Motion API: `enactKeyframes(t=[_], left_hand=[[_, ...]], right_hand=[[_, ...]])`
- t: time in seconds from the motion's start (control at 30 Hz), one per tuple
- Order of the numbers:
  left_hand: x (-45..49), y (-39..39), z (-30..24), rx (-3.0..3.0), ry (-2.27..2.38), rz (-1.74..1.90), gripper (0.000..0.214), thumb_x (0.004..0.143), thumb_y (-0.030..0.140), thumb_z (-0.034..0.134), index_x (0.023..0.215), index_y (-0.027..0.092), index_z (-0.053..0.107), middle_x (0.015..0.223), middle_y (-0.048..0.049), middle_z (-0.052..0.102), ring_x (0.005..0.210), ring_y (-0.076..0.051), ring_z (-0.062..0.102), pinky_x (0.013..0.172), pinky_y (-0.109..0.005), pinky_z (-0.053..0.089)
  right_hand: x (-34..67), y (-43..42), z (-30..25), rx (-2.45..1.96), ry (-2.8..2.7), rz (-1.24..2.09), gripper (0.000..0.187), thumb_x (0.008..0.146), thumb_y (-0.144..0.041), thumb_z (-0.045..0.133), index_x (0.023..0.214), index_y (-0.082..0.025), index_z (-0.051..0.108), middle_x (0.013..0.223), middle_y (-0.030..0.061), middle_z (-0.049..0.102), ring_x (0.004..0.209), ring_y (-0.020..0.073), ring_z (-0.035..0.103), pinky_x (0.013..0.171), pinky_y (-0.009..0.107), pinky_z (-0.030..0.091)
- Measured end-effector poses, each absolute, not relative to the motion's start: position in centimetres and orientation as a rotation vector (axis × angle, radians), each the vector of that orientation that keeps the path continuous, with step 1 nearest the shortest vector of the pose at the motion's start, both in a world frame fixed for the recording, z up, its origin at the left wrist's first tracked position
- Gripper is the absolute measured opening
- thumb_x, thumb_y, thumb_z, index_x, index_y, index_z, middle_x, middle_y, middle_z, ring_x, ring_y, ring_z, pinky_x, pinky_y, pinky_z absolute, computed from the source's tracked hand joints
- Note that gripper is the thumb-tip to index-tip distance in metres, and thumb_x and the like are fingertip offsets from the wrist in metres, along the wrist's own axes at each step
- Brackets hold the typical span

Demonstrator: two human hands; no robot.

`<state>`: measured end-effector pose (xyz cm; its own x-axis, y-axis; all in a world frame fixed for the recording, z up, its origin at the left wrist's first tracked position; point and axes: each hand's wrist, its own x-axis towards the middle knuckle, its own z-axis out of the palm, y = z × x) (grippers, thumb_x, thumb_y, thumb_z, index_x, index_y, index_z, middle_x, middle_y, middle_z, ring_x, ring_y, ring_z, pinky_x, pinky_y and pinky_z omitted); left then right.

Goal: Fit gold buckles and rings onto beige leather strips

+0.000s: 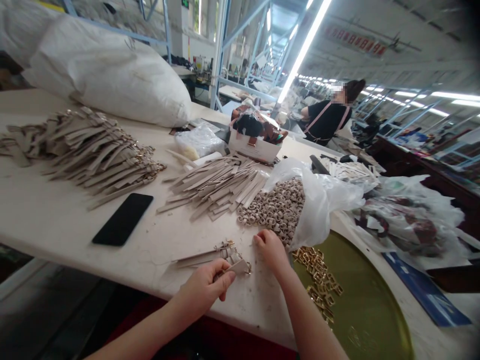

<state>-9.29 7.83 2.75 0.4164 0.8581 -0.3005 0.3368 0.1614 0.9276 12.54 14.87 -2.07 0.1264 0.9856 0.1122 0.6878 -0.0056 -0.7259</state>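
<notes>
My left hand (208,285) is closed on a beige leather strap (237,269), pinching it between thumb and fingers near the table's front edge. Just beyond lie a few straps with gold buckles (202,256). My right hand (270,249) has its fingers curled together at the near edge of a heap of small beige strap loops (281,207); whatever it may hold is hidden. The loops spill from a clear plastic bag (318,195). Gold buckles (318,275) are scattered on a round olive-green tray (369,295) beside my right forearm.
Loose beige straps (221,185) lie behind the loops. A large pile of buckled straps (97,150) and a black phone (123,219) are at left. White sack (112,75), filled box (255,145) and plastic-wrapped goods (412,220) stand farther back. A person (330,117) is beyond the table.
</notes>
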Motion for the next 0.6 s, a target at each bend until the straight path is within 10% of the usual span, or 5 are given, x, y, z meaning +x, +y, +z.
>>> enactKeyframes(t=[0.6], left_hand=[[-9.4,4.6,4.9,1.729,1.305,0.727,0.026,0.083,0.036,0.039,0.078,0.018,0.057,0.054,0.0044,0.049,0.051,-0.011,0.043,0.049,-0.021,0.027]], right_hand=[[6.0,4.5,3.4,-1.032,-0.562,1.684,0.027,0.059,-0.032,0.076,0.066,-0.018,0.053,0.058,-0.0061,0.053,0.052,0.0062,0.049,0.053,0.019,0.042]])
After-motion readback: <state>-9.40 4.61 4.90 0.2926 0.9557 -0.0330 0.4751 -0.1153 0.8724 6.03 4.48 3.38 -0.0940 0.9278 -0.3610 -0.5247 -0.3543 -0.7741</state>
